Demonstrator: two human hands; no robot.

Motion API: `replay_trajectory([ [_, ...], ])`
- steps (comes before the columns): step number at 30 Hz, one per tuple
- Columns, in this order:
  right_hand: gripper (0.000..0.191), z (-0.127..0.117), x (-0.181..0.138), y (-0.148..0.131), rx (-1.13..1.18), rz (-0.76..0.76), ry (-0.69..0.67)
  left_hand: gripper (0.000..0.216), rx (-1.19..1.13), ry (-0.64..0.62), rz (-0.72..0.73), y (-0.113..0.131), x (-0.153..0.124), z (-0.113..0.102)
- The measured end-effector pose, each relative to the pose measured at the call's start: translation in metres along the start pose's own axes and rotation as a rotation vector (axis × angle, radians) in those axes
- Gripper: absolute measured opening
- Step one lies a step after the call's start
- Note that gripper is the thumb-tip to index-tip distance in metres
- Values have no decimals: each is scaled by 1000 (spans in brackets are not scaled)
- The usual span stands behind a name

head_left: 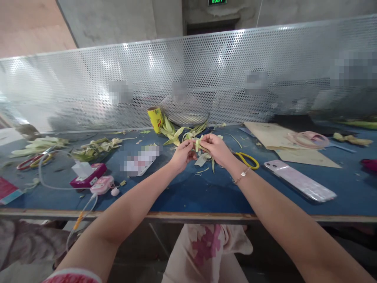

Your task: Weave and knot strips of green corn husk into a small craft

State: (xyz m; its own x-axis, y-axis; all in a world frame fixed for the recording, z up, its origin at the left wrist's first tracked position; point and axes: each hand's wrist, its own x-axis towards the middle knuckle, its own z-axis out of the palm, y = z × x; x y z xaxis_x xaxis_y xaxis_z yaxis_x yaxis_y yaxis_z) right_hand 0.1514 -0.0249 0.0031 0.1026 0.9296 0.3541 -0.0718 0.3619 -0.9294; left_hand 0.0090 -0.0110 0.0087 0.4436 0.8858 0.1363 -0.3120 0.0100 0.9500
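Between the fingertips of both hands is a pale green corn husk strip [197,144], held just above the blue table. My left hand [182,156] is pinched on its left side. With bent fingers, my right hand [217,150] grips the same strip from the right; a bracelet circles that wrist. Loose husk pieces [203,159] lie under the hands. Just beyond them, a bunch of husks [171,133] leans beside a yellow cardboard tube [154,120]. Yellow-handled scissors [249,160] rest by my right wrist, their blades partly hidden.
A phone [300,181] lies to the right, with brown paper sheets [273,137] and a roll of tape [309,140] behind it. On the left are a blurred phone-like object [143,161], a tissue pack [88,175], a pink charger [102,184] with cable, and husk piles [96,149]. A perforated metal screen [206,67] stands behind.
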Motion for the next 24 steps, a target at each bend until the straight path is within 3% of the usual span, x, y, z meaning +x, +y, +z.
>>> replay_trajectory([
  [13,21,6,-1,3,-86,-57,67,24,129,50,133,-7,2,2],
  [18,20,9,-5,-1,-105,-61,65,15,273,122,191,-8,4,2],
  [24,24,16,-5,2,44,-2,43,15,464,268,249,-7,1,6],
])
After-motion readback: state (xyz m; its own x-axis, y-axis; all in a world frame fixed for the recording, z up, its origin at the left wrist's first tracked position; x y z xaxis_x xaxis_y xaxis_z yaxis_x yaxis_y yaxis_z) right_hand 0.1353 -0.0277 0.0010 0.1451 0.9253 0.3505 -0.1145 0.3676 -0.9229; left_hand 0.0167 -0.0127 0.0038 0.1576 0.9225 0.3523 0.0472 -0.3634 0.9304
